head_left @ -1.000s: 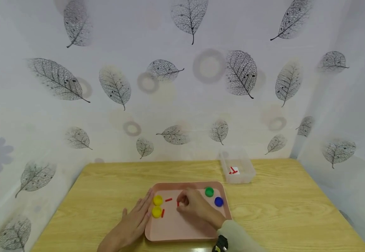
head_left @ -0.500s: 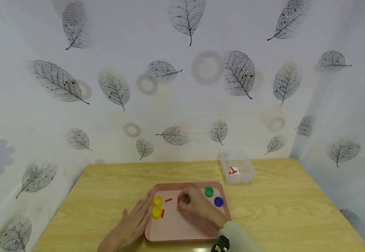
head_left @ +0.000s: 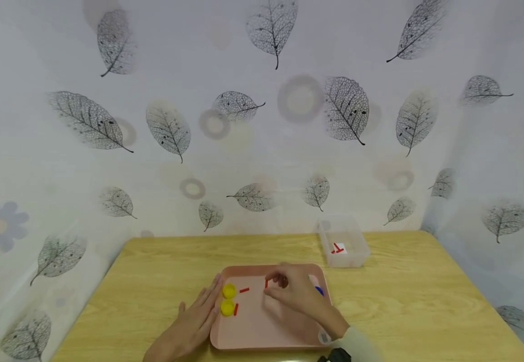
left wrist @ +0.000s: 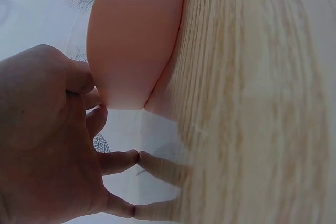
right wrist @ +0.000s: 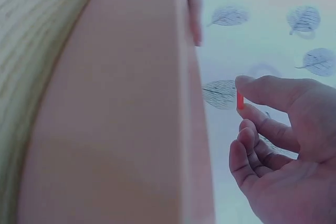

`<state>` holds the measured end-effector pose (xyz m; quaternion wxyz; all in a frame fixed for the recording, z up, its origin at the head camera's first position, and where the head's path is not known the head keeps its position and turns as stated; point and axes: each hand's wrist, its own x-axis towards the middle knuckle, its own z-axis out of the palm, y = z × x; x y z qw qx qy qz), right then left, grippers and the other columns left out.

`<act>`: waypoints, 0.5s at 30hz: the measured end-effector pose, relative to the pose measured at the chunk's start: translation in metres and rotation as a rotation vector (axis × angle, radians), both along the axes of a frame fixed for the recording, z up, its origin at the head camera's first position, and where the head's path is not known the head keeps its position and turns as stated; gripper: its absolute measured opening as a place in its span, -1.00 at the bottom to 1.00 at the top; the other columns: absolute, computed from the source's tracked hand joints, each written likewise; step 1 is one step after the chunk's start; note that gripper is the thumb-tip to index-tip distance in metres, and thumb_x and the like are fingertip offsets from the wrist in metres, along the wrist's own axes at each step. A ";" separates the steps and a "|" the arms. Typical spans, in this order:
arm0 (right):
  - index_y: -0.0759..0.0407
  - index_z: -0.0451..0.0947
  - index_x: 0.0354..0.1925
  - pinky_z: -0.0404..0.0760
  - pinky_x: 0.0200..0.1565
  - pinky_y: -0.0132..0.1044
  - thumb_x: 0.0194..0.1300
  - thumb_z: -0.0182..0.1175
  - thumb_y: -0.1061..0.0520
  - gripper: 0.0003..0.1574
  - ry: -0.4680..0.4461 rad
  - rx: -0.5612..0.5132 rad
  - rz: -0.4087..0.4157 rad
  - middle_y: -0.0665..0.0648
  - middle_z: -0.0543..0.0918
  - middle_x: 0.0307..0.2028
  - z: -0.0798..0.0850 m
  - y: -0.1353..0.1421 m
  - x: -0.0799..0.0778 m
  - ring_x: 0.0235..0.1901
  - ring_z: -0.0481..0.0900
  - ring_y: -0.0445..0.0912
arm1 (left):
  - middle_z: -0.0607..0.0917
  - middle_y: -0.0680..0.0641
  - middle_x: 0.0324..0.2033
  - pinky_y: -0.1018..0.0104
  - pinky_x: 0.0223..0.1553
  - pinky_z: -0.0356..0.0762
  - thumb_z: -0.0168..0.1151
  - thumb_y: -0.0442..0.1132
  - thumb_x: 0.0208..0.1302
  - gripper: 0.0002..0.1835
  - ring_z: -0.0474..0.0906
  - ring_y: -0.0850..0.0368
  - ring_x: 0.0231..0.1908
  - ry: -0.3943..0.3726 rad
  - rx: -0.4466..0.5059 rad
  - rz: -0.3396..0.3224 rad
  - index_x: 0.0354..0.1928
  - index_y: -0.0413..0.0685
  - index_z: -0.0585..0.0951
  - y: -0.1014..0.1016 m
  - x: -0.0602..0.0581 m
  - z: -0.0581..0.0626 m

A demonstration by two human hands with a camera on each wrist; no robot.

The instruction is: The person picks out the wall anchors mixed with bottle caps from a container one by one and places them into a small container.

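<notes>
Between thumb and index fingertip, my right hand (head_left: 297, 291) pinches a short red stick (head_left: 266, 284) above the middle of the pink tray (head_left: 255, 332). In the right wrist view the same red stick (right wrist: 240, 100) stands between the tips of that hand (right wrist: 294, 135). My left hand (head_left: 191, 324) rests with extended fingers along the tray's left side, its fingers touching the tray wall (left wrist: 134, 51) in the left wrist view. Two yellow round caps (head_left: 229, 290) lie inside at the left, beside two more red sticks (head_left: 244, 290). A blue cap (head_left: 319, 291) is partly covered by the right hand.
A clear plastic box (head_left: 357, 255) stands behind the tray to the right, with several red sticks and a white card (head_left: 340, 247) in it. Everything is on a wooden table (head_left: 407, 286), with a leaf-patterned curtain (head_left: 262, 151) behind.
My right hand has moved to the right with the red stick, and now covers most of the green cap and part of the blue one. My left hand stays at the tray's side.
</notes>
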<state>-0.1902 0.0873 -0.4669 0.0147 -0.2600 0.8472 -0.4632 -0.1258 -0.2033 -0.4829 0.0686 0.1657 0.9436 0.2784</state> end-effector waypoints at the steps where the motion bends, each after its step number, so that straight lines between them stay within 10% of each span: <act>1: 0.16 0.72 -0.15 0.54 -0.32 -0.36 0.28 0.45 0.19 -0.83 0.009 -0.004 -0.005 0.13 0.63 -0.31 0.002 0.003 0.000 -0.38 0.47 -0.24 | -0.06 0.07 0.63 -0.81 0.12 -0.22 -0.23 -0.02 0.69 -0.39 0.08 -0.41 0.50 -0.002 -0.004 0.001 0.66 0.14 -0.01 0.000 0.000 0.000; 15: 0.09 0.71 -0.12 0.67 -0.29 -0.27 0.21 0.51 0.21 -0.74 0.131 -0.129 -0.106 -0.02 0.60 -0.32 0.033 0.050 -0.007 -0.36 0.56 -0.19 | -0.06 0.10 0.63 -0.80 0.14 -0.18 -0.26 0.02 0.70 -0.39 0.10 -0.36 0.50 0.003 -0.009 0.009 0.66 0.15 0.00 0.002 0.002 0.001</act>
